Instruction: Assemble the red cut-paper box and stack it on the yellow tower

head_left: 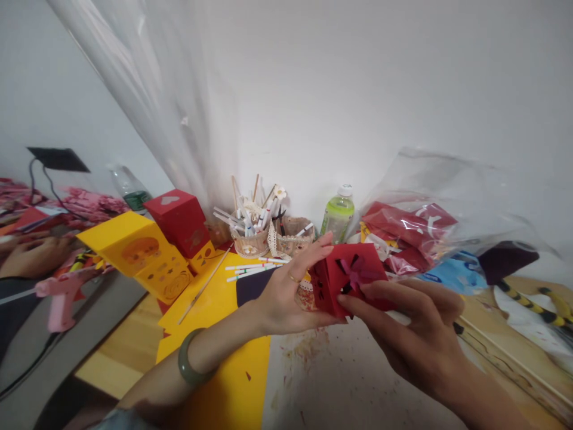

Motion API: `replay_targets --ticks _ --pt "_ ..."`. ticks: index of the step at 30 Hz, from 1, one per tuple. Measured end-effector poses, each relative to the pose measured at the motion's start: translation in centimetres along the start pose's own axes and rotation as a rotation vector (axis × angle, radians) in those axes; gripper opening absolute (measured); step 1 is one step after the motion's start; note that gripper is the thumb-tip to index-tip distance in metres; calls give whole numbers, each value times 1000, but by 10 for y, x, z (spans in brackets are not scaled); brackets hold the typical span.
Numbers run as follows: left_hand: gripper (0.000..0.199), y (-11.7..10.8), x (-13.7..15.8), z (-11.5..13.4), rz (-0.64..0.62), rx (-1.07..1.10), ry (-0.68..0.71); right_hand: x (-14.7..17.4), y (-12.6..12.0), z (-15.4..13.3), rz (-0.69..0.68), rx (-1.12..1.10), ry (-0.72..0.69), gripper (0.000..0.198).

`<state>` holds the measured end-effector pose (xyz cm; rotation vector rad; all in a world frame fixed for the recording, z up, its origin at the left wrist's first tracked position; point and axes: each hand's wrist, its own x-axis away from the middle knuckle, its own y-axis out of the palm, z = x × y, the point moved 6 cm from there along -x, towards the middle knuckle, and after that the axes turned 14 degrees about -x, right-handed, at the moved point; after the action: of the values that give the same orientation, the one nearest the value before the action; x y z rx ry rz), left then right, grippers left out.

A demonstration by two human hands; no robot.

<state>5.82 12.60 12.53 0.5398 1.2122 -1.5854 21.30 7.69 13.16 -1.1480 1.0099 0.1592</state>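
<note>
My left hand [286, 292], with a ring and a green bangle, holds a red paper box [331, 280] from its left side. The thumb lies under the box and the fingers extend up behind it. On the box's front face is a magenta paper flower [357, 273] with dark gaps between its petals. My right hand [407, 316] pinches at the flower's lower petals, its fingertips close together against the box. The box's left face has small dark cut-outs. Part of the box is hidden behind my right fingers.
Yellow card [242, 382] lies under my left forearm. Behind stand a marker basket [250, 245], a bottle [338, 212] and yellow and red folded cards [156, 257]. At left, another person's hand [40, 257] is near a pink glue gun [62, 295]. Plastic bags [439, 197] lie right.
</note>
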Motion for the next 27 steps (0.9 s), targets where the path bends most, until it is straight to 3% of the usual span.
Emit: replay_targets --ticks 10,14,19,27 --pt "88 6 2 7 -3 -43 53 -18 -2 -12 -36 55 -40 29" --pt "92 6 3 4 22 -87 22 -16 -8 -10 -27 41 -15 41" --pt "93 9 6 -4 -17 -38 -74 -18 -26 4 32 -121 113 59" --pt "86 11 5 -1 -31 121 -27 -14 -11 25 -151 -438 205 76"
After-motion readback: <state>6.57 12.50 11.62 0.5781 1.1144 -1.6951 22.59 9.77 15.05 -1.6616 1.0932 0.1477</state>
